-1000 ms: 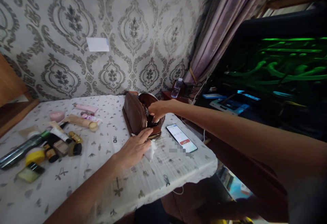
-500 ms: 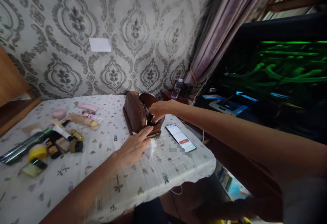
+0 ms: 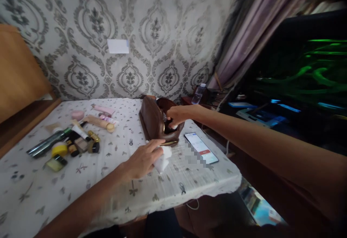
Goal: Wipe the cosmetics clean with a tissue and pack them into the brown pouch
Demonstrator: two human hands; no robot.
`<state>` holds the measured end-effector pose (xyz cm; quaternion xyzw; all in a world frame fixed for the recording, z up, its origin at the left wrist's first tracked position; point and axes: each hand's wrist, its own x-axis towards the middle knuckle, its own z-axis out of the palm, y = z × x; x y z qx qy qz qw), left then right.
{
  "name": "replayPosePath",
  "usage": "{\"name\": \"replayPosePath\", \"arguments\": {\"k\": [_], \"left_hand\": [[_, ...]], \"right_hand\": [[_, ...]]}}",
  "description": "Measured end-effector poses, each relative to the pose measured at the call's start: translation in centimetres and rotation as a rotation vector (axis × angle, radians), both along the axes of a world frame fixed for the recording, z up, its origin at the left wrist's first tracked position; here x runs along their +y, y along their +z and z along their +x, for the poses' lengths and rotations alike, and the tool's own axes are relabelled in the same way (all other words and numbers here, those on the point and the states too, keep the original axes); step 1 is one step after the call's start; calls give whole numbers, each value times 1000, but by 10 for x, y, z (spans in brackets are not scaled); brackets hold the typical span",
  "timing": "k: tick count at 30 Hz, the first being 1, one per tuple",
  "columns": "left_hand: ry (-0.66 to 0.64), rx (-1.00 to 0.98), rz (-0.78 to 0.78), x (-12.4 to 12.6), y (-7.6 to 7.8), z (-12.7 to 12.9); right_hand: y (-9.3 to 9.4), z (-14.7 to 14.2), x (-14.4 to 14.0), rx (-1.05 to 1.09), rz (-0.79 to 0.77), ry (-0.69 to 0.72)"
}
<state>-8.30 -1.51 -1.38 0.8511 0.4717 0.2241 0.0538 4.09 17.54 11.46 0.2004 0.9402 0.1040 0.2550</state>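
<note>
A brown leather zip bag (image 3: 152, 119) lies on the table with its opening toward the right. My right hand (image 3: 179, 115) reaches into that opening with bent fingers. Something small and white shows at its fingertips, too little of it to name; the bag's wall hides the rest of the inside. Just in front of the bag, my left hand (image 3: 143, 158) is closed over a crumpled white tissue (image 3: 162, 161), its fingertips close to the bag's lower edge. A phone (image 3: 202, 148) with a lit screen lies right of the bag.
Several cosmetics, among them a green-silver tube (image 3: 46, 145), a yellow-banded jar (image 3: 59, 149) and a pink tube (image 3: 103, 109), lie on the left of the cloth-covered table (image 3: 114, 180). A water bottle (image 3: 199, 94) stands behind, and a dark glass-sided computer case (image 3: 306, 86) is at right.
The view has swung left, so everything sits farther right. My left fingers have slid back slightly from the bag's edge. My right hand stays in the bag, with a white bit now showing.
</note>
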Motion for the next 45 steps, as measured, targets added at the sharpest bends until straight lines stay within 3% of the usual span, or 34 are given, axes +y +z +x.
{"name": "replayPosePath", "arguments": {"k": [4, 6, 8, 11, 14, 18, 20, 24, 28, 30, 32, 37, 39, 45], "left_hand": [[29, -108, -74, -18, -7, -20], [114, -160, -94, -28, -13, -34], [206, -214, -84, -39, -17, -51], [319, -311, -40, -53, -17, -77], [470, -418, 10, -65, -12, -108], [780, -669, 72, -85, -2, -161], [907, -823, 206, -97, 4, -192], [1127, -921, 566, -121, 15, -253], [1303, -724, 533, -139, 19, -289], [1304, -643, 487, -141, 15, -292], [1225, -509, 428, -139, 9, -286], [822, 43, 72, -116, -6, -255], [721, 190, -81, -107, -9, -243], [652, 453, -259, -93, -8, -223]], "right_hand": [[4, 0, -7, 191, 144, 31], [4, -1, -20, 418, 264, 35], [-1, -3, -41, 649, 274, 81], [-25, -12, -79, 865, 71, 154], [-67, -29, -112, 971, -250, 165], [-124, -63, -137, 941, -535, 49], [-144, -81, -145, 883, -635, -32], [-167, -118, -155, 885, -768, -163], [-171, -155, -165, 939, -761, -217], [-171, -170, -172, 944, -714, -219], [-173, -182, -179, 955, -659, -223], [-188, -207, -178, 1081, -629, -237], [-195, -217, -169, 1181, -656, -239], [-204, -236, -145, 1377, -700, -303]]}}
